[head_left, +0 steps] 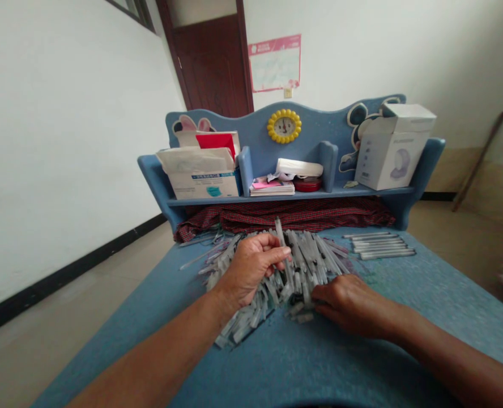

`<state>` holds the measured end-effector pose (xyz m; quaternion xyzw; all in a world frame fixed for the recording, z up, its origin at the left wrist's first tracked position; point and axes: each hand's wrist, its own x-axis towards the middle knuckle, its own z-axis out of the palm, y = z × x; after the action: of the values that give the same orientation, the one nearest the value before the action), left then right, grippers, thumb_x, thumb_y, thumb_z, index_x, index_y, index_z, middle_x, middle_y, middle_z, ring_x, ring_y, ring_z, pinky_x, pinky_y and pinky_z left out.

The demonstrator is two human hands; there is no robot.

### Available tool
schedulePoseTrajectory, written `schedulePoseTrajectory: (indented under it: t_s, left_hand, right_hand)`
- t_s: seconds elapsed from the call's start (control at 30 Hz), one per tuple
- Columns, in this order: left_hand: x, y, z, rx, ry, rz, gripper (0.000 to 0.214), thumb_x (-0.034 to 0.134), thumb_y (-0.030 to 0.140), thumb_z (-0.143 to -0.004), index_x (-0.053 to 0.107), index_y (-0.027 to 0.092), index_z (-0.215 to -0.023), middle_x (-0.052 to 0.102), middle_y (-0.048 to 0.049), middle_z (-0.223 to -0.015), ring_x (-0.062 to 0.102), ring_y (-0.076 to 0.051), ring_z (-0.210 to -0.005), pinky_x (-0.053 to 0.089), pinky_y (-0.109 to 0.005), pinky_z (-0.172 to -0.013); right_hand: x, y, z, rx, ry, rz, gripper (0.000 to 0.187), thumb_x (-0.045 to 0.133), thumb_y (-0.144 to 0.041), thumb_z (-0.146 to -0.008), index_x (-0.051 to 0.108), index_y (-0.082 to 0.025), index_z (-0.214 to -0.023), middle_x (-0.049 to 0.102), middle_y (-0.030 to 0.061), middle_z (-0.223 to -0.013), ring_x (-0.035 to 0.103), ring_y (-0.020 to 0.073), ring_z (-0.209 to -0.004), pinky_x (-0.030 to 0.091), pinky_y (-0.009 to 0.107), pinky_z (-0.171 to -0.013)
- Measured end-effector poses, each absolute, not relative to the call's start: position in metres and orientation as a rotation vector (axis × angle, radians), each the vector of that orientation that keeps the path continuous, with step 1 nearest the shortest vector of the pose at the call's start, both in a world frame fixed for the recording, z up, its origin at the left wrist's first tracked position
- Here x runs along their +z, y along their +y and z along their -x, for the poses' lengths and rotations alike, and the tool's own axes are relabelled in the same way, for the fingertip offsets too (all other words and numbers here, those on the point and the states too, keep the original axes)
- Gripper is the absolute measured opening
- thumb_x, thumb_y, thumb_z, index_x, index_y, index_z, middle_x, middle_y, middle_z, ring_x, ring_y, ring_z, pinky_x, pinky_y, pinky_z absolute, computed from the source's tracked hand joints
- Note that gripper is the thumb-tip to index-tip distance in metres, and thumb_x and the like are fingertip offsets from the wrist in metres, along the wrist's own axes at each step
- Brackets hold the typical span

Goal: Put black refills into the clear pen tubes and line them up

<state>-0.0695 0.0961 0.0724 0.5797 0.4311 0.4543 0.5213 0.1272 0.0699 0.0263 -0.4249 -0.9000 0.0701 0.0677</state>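
A loose heap of clear plastic tubes (306, 255), pen-like and thin, lies on the blue desk (425, 306). My left hand (251, 269) rests on the heap's left part, fingers curled round one tube that sticks up and back. My right hand (347, 303) lies low at the heap's near right edge, fingers bent down into the tubes; what they grip is hidden. A neat row of finished tubes (381, 245) lies apart at the right rear.
A blue shelf unit (289, 195) at the desk's back carries a yellow clock (284, 126), paper boxes (200, 173), a white carton (393, 147) and a red lid. Red plaid cloth (289, 215) is bunched under it. A brown door (213, 62) stands behind.
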Motion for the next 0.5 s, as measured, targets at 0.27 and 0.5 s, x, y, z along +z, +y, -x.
schedulePoseTrajectory:
  t_s: [0.27,0.5]
  left_hand:
    - [0.0742,0.0972,0.0712,1.216,0.951,-1.266,0.009,0.065,0.018,-0.071,0.058,0.012,-0.071,0.065,-0.0027,-0.067,0.053,-0.006,-0.050,0.034,-0.013,-0.039]
    - [0.0747,0.0936,0.0695,1.224,0.917,-1.300,0.010,0.067,0.018,-0.070,0.059,0.012,-0.071,0.066,-0.0042,-0.068,0.057,-0.008,-0.052,0.038,-0.014,-0.041]
  right_hand:
    - [0.0328,0.0768,-0.1361,0.944,-2.290,1.106,0.014,0.047,-0.020,-0.084,0.057,-0.015,-0.075,0.046,-0.0049,-0.054,0.040,0.0061,-0.046,0.027,0.018,-0.043]
    - [0.0308,0.0709,-0.1294,1.308,-2.004,1.028,0.015,0.049,-0.028,-0.084,0.055,-0.015,-0.079,0.053,-0.0026,-0.059,0.047,0.0075,-0.044,0.038,0.019,-0.042]
